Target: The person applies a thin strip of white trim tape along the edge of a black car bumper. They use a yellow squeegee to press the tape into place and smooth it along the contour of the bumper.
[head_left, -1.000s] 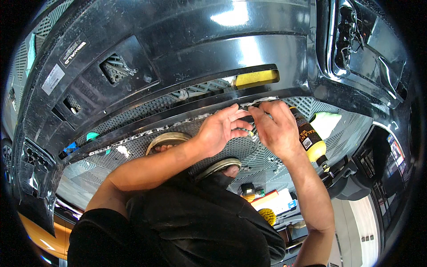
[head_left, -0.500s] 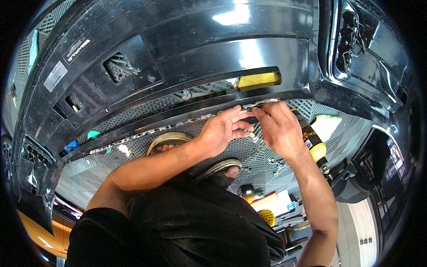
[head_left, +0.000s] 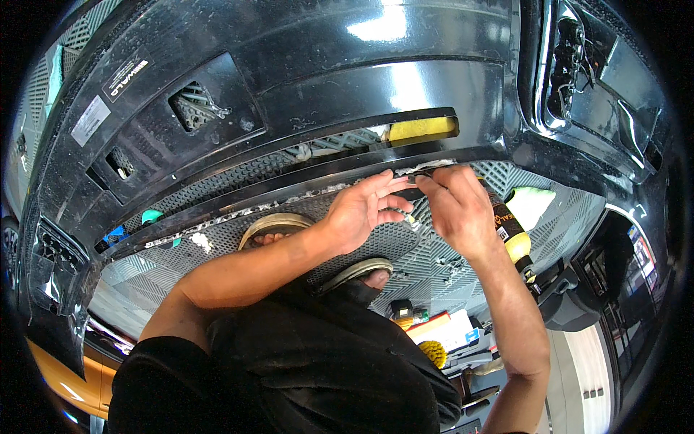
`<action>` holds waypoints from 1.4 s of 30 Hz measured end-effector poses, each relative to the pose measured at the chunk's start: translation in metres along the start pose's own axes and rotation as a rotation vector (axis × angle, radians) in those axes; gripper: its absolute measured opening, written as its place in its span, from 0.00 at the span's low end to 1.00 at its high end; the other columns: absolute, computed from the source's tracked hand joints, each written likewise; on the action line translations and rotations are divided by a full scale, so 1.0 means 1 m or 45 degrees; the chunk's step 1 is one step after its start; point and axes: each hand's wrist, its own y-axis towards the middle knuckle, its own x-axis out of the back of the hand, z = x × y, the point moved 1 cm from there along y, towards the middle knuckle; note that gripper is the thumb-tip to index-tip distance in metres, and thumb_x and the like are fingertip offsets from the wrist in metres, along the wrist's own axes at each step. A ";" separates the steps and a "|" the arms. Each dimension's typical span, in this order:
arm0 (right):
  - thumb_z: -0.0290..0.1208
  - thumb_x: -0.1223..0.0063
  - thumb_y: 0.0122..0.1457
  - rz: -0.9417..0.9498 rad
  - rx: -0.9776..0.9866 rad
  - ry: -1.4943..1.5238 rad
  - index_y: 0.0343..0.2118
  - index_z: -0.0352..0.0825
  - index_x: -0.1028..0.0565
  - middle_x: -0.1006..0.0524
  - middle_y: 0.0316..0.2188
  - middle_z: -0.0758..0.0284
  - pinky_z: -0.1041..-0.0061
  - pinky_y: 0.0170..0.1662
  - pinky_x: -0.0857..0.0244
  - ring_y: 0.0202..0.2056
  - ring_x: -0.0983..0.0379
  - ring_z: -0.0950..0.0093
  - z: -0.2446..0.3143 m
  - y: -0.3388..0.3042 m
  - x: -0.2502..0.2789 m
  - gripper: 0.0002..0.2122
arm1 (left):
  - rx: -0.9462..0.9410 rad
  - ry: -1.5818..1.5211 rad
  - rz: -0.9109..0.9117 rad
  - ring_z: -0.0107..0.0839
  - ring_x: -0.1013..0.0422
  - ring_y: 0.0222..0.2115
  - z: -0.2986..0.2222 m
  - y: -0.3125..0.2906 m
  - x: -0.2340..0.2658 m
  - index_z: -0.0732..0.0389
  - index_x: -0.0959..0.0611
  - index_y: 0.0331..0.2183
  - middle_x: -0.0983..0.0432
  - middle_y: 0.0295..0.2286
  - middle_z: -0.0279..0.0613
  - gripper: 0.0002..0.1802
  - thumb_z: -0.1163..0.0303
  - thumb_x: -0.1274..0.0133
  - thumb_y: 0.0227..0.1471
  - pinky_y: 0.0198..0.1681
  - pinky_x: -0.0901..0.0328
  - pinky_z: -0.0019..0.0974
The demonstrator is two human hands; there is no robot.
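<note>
A large glossy black car bumper (head_left: 325, 94) spans the upper part of the view, its inner side toward me. Ragged whitish residue (head_left: 253, 208) runs along its near lower edge. At that edge, right of the middle, my left hand (head_left: 361, 215) has its fingers apart, the upper fingertips against the edge and the lower ones curled loosely. My right hand (head_left: 461, 213) is just right of it, fingers bent and pinched together at the same edge. What the right fingertips hold is too small and too hidden to name; a small dark piece shows between the hands.
A dark bottle with a yellow lower part (head_left: 517, 246) and a pale green cloth (head_left: 531, 206) lie right of my right hand. A yellow block (head_left: 423, 129) shows through the bumper's slot. My sandalled feet (head_left: 278, 230) stand on grey floor tiles. A yellow brush (head_left: 433, 353) lies below.
My right fingers have shifted slightly right along the edge. My left hand stays almost in place.
</note>
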 end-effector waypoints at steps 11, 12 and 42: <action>0.18 0.36 0.44 -0.108 -0.024 0.043 0.45 0.33 0.16 0.22 0.40 0.67 0.65 0.46 0.25 0.43 0.23 0.65 0.002 -0.001 -0.009 0.21 | -0.006 0.023 0.026 0.35 0.24 0.47 -0.003 -0.001 -0.002 0.65 0.23 0.59 0.24 0.56 0.43 0.30 0.48 0.53 0.73 0.55 0.32 0.43; 0.18 0.37 0.44 -0.114 -0.014 0.041 0.45 0.33 0.16 0.22 0.40 0.66 0.65 0.46 0.25 0.42 0.23 0.65 0.001 0.000 -0.008 0.21 | -0.010 0.028 0.040 0.35 0.25 0.48 -0.003 -0.001 -0.002 0.67 0.24 0.60 0.26 0.57 0.45 0.32 0.47 0.52 0.72 0.55 0.32 0.43; 0.18 0.39 0.47 -0.024 -0.022 -0.056 0.45 0.33 0.17 0.21 0.41 0.66 0.65 0.45 0.24 0.42 0.23 0.64 -0.010 0.001 0.000 0.19 | 0.016 0.097 0.059 0.32 0.25 0.47 -0.008 -0.002 -0.004 0.69 0.26 0.63 0.25 0.61 0.46 0.35 0.48 0.58 0.74 0.55 0.32 0.40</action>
